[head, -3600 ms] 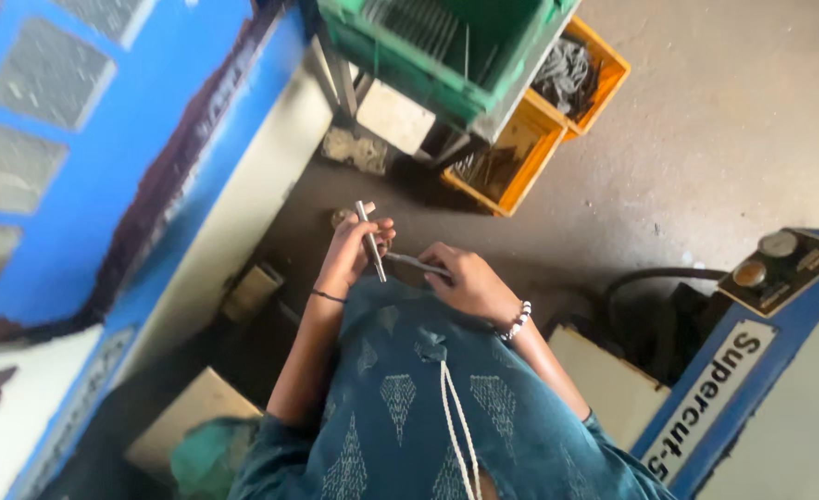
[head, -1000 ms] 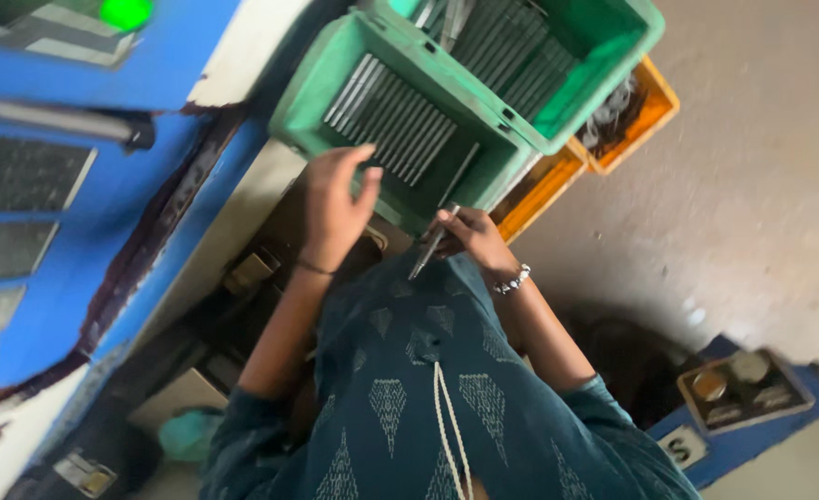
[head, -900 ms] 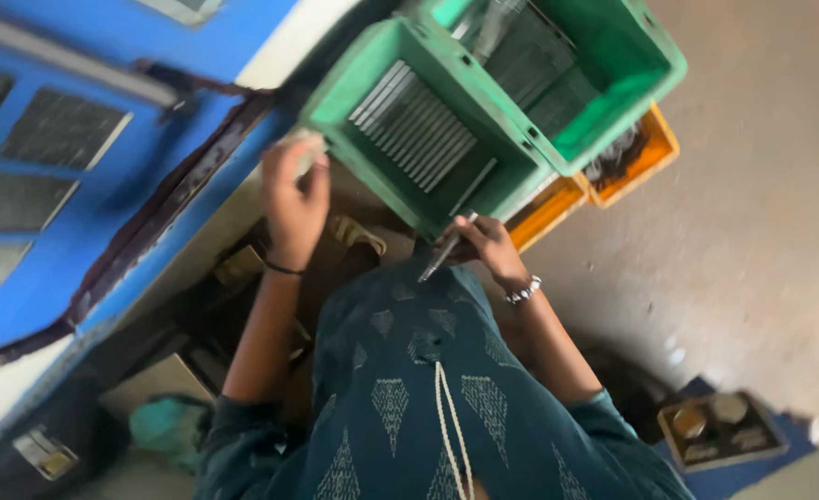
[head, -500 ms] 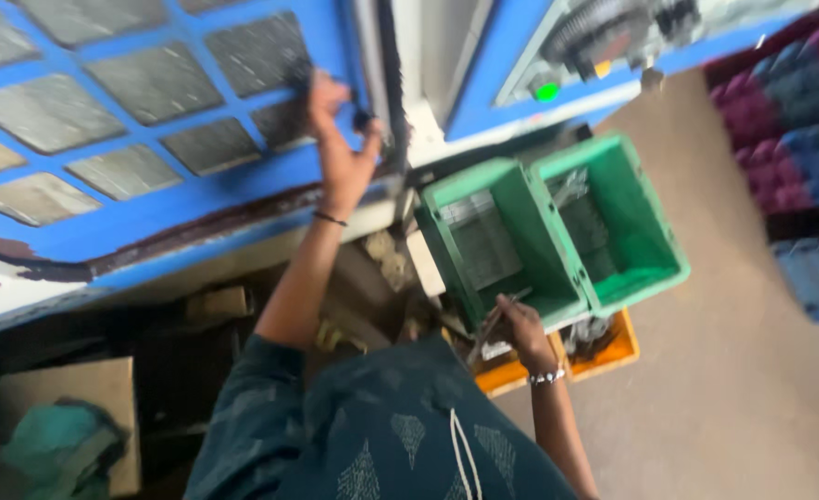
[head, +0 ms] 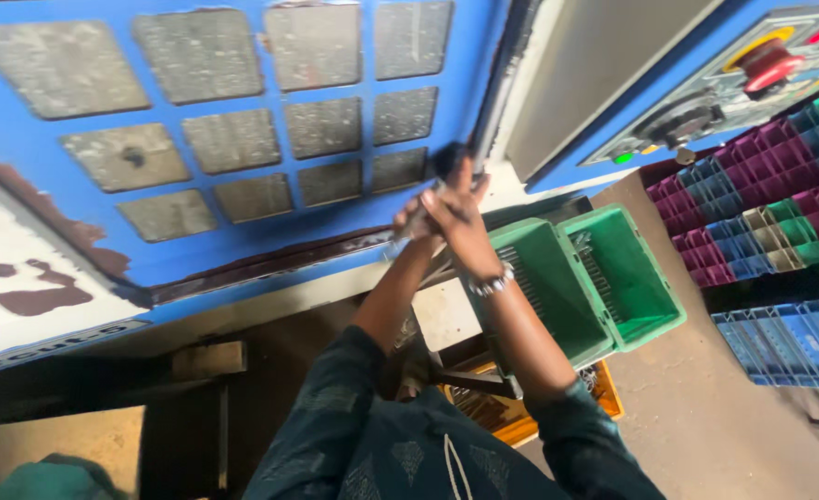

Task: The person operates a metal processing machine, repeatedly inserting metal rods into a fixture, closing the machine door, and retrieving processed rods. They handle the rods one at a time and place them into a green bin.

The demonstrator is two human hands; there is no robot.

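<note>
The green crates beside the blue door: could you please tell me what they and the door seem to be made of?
The green crates look like moulded plastic: even matt colour, thick rims, ribbed walls. The blue door seems to be painted metal holding dull, grimy panes, perhaps glass or clear plastic; the paint has worn to rusty brown along its lower edge.

Both hands are raised close against the blue machine door (head: 243,139), the right hand (head: 460,227) over the left hand (head: 414,218), with no gap behind them. To their right the green crates (head: 604,287) crowd the space just below the wrists. Stacked coloured trays (head: 761,213) wall the far right; bare floor (head: 706,417) lies open between.
</note>
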